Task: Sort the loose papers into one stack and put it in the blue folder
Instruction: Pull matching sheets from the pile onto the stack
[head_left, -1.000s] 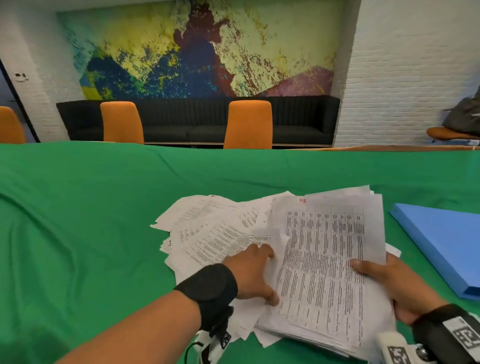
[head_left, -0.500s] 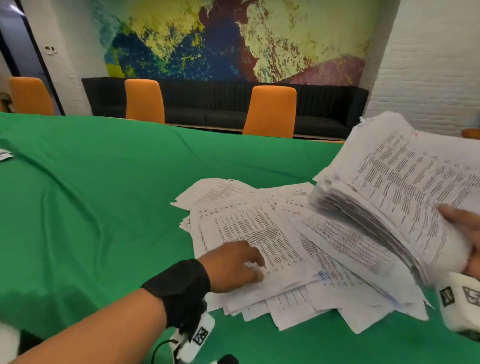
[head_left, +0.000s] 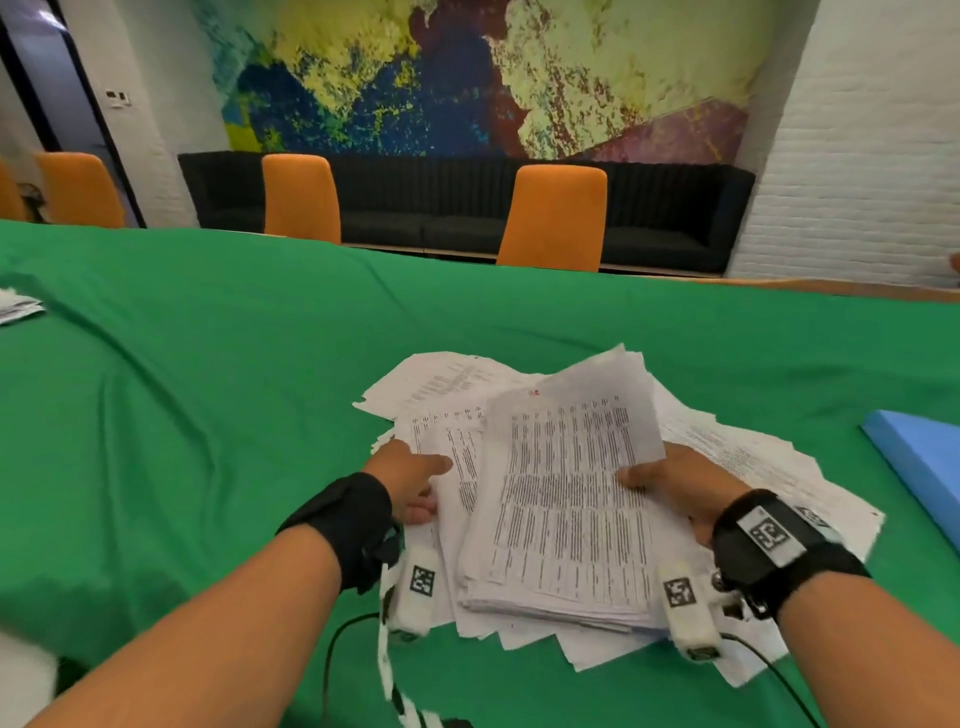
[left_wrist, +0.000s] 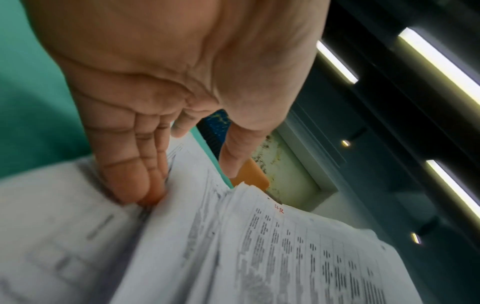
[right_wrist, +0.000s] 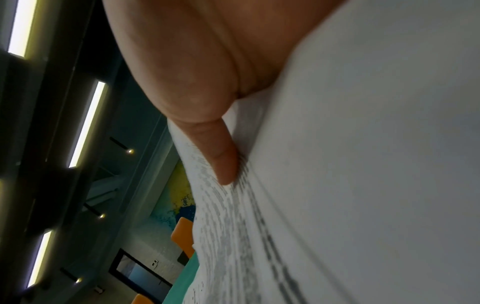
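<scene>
Here the right hand (head_left: 685, 488) grips a thick stack of white printed papers (head_left: 566, 499), thumb on top; the left hand (head_left: 410, 480), fingers straight, presses loose white sheets (head_left: 441, 384) at its left; a flat blue folder (head_left: 924, 467) lies far right.

Big table covered by a green cloth (head_left: 208, 415), wrinkled toward the left side of the frame. Messy spread of printed white papers (head_left: 753, 462) lies on the cloth at center, sheets fanned out at different angles, overlapping. Blue folder (head_left: 924, 462) lies flat on the cloth at the right edge, near the papers, apart from them. A few more sheets (head_left: 15, 306) at the far left edge.
</scene>
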